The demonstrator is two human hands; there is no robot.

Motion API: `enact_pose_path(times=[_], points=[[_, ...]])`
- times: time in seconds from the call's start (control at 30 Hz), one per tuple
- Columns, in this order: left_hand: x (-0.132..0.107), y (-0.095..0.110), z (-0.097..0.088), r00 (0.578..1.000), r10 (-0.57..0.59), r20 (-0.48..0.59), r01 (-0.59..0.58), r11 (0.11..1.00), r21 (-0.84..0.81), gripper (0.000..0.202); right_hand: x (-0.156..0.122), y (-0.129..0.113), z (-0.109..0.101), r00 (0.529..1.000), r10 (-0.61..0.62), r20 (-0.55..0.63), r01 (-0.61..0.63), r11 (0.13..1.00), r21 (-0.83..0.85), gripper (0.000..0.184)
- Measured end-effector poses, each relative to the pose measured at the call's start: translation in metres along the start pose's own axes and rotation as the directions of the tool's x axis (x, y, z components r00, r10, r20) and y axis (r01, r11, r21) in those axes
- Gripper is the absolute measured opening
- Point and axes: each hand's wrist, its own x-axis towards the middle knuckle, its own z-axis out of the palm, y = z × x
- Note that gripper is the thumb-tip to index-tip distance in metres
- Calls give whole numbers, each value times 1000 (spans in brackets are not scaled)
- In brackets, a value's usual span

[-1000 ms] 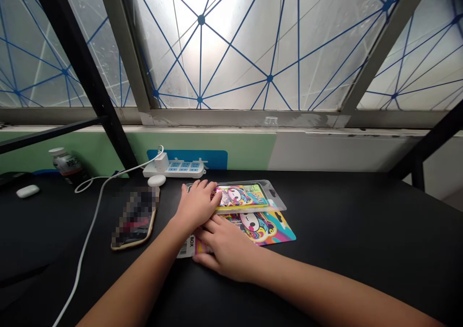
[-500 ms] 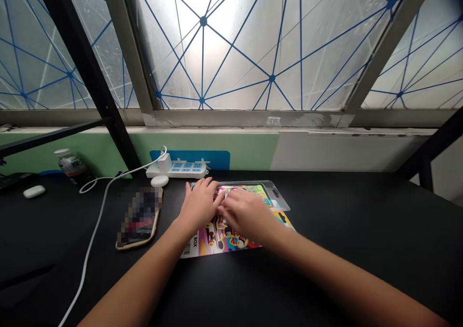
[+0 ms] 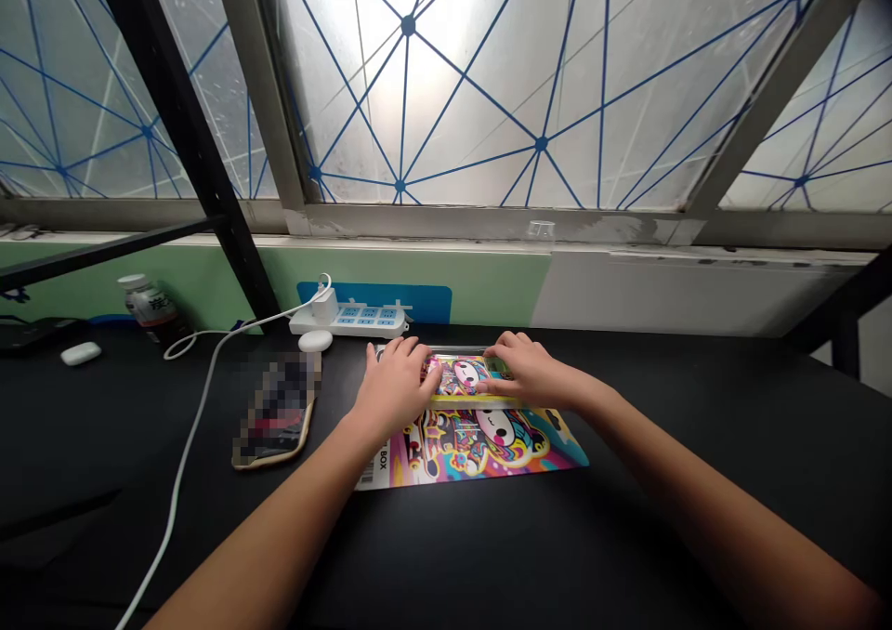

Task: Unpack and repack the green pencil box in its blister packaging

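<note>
Black worktop [image 3: 697, 463] bears a multicoloured, cartoon-printed flat card [image 3: 480, 449]; at its far side lies a colourful, rectangular cartoon-printed pack [image 3: 464, 375], between both grips. The left hand [image 3: 396, 384] spreads its fingers across the pack's left end; the right hand [image 3: 533, 370] spans its right end, thumb nearer. Whether either grip is closed, I cannot tell.

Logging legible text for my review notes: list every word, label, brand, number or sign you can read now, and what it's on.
"BOX": printed sideways near the left end of the colourful card.
Pack at the card's far side: partly covered, no lettering legible.
Bottle: label marks too blurred to read.
Phone: screen pixelated, unreadable.
Power strip: nothing legible.
</note>
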Motion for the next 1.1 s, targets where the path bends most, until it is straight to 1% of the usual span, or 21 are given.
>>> enact_pose_path(times=[0.13, 0.27, 0.5, 0.63, 0.77, 0.87, 1.0, 1.07, 1.1], points=[[-1, 0, -1, 1000, 1, -14, -1, 1000, -8, 37, 2, 2, 1, 1000, 30, -1, -30, 999, 12, 64], [-1, 0, -3, 1000, 8, -14, -8, 1000, -19, 36, 4, 3, 7, 997, 58, -41, -58, 998, 5, 61], [-1, -1, -4, 998, 23, -53, -26, 998, -55, 31, 4, 3, 10, 991, 50, -124, -54, 998, -25, 52], [0, -2, -5, 997, 18, -74, -23, 997, -67, 30, 2, -2, 7, 981, 31, -192, -44, 997, -62, 47], [1, -5, -10, 994, 18, -108, -25, 998, -63, 33, -4, -15, 0, 967, 8, -256, -37, 993, -110, 43], [1, -13, -18, 987, 72, -141, -76, 997, -22, 38, -11, -26, -2, 953, 3, -302, -47, 989, -137, 44], [3, -25, -30, 983, 147, -111, -146, 989, 16, 44, -16, -37, -2, 925, 1, -379, -64, 986, -155, 44], [3, -27, -37, 974, 186, -126, -181, 982, 48, 43, -18, -41, -5, 902, -32, -430, -43, 985, -164, 39], [2, -26, -41, 965, 213, -153, -204, 976, 70, 41, -20, -43, -9, 881, -70, -468, -17, 984, -180, 35]])
